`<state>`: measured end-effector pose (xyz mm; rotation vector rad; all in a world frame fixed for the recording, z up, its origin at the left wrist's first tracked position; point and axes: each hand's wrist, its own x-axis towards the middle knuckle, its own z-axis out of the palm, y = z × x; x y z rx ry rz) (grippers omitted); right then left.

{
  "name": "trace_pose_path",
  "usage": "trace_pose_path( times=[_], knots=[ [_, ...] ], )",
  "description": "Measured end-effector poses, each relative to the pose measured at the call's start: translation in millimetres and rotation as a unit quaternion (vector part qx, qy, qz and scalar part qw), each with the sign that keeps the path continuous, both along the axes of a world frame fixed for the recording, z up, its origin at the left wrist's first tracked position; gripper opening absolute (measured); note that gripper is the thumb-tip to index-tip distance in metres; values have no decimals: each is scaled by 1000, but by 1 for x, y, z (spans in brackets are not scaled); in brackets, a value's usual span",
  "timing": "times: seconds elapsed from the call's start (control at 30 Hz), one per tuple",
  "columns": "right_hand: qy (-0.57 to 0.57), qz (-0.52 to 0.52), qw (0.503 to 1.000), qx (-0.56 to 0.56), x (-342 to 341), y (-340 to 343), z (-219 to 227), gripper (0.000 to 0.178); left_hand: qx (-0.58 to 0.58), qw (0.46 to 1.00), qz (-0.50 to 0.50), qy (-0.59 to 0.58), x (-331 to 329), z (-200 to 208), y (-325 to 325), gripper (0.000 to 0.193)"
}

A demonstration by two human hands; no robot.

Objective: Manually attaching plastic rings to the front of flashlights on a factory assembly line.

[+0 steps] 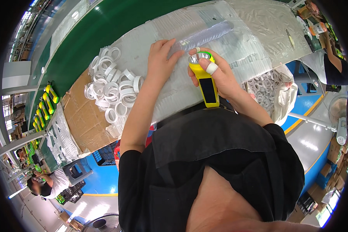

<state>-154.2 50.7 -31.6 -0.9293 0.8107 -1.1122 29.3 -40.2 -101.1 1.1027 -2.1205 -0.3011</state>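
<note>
In my right hand (220,75) is a yellow flashlight (197,71) with a dark panel on its body, its head tilted up toward me. My right thumb lies over the rim of its shiny reflector (199,57), and white wraps cover parts of two fingers. A long row of clear plastic discs (208,35) lies on the table, just beyond the flashlight. The thumb and index finger of my left hand (161,60) sit on either side of the row's near-left end. Whether a single disc is separated between them is too fine to make out.
White rings (114,83) are heaped on the left over cardboard (75,112). A bag of more white rings (265,87) hangs by the right table edge. Yellow flashlights (46,104) stand in a row at far left. Other people (58,183) work at both sides.
</note>
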Motion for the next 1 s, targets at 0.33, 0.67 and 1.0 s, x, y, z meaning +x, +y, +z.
trace_pose_path(
  times=[0.33, 0.67, 1.0],
  knots=[
    [-7, 73, 997, -35, 15, 0, 2, 37, 69, 965, -118, 223, 8, 74, 75, 35],
    [27, 150, 987, -52, 27, -4, 2, 38, 7, 971, -147, 187, 20, 66, 75, 32],
    [-44, 138, 989, -2, 37, -10, 8, 29, -25, 975, -103, 196, 34, 62, 70, 33]
  ],
)
